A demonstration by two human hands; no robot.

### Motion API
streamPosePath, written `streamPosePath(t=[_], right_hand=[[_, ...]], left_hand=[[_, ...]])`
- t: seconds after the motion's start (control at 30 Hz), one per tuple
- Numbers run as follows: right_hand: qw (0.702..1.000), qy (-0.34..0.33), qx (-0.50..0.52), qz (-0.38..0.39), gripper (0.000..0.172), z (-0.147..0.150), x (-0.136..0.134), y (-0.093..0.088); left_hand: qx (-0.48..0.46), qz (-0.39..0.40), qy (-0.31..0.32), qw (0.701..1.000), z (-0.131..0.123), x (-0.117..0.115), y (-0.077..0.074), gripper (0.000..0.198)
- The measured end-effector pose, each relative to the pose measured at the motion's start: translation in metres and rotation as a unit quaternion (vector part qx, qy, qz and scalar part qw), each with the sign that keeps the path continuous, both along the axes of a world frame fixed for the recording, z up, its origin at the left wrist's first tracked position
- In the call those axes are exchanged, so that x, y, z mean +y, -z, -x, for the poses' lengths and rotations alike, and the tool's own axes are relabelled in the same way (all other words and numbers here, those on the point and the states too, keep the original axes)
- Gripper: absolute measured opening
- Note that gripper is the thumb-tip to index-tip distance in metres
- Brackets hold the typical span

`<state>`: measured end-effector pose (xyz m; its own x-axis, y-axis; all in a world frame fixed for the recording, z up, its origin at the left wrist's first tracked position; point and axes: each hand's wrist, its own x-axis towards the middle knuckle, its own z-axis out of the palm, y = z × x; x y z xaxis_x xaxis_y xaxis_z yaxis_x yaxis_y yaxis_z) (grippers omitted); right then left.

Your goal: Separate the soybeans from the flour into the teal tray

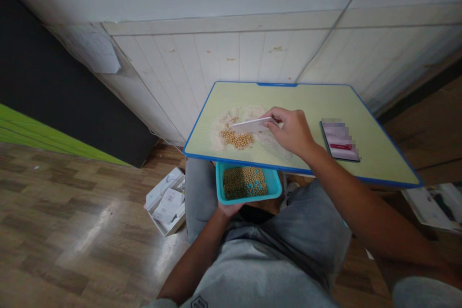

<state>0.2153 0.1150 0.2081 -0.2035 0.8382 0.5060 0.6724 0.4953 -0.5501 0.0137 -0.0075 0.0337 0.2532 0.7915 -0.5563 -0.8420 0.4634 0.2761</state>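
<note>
Holding one card [252, 125], one tray [219, 185]

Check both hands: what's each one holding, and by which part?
Right hand pinches the white card by one short end. Left hand holds the teal tray from underneath, at its near edge.

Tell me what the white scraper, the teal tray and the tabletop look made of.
The white scraper: thin, stiff, matte, likely plastic or card. The teal tray: smooth moulded plastic, judging by its rounded rim. The table: pale green laminate-looking top with slight sheen, blue edge band probably plastic.
</note>
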Motion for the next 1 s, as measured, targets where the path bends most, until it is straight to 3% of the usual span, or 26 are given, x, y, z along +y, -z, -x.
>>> streamPosePath(t=[0.2,0.4,0.63,0.8,1.0], right_hand=[[0.993,0.028,0.104,-0.041,0.012,-0.001,-0.008,0.002],[0.983,-0.032,0.179,0.018,0.011,0.008,-0.021,0.020],[0.981,-0.038,0.181,0.066,0.010,0.019,-0.023,0.036],[0.979,-0.001,0.190,0.076,0.009,0.021,-0.017,0.044],[0.980,0.024,0.189,0.064,0.010,0.019,-0.014,0.052]], left_hand=[[0.004,-0.018,0.020,1.000,0.001,0.001,0.006,0.053],[0.002,-0.023,0.022,0.999,0.002,0.001,0.007,0.052],[-0.040,-0.054,0.014,0.998,0.001,0.002,0.012,0.049],[-0.057,-0.065,0.026,0.996,0.002,0.002,0.015,0.055],[-0.024,-0.064,0.034,0.997,0.001,0.001,0.011,0.053]])
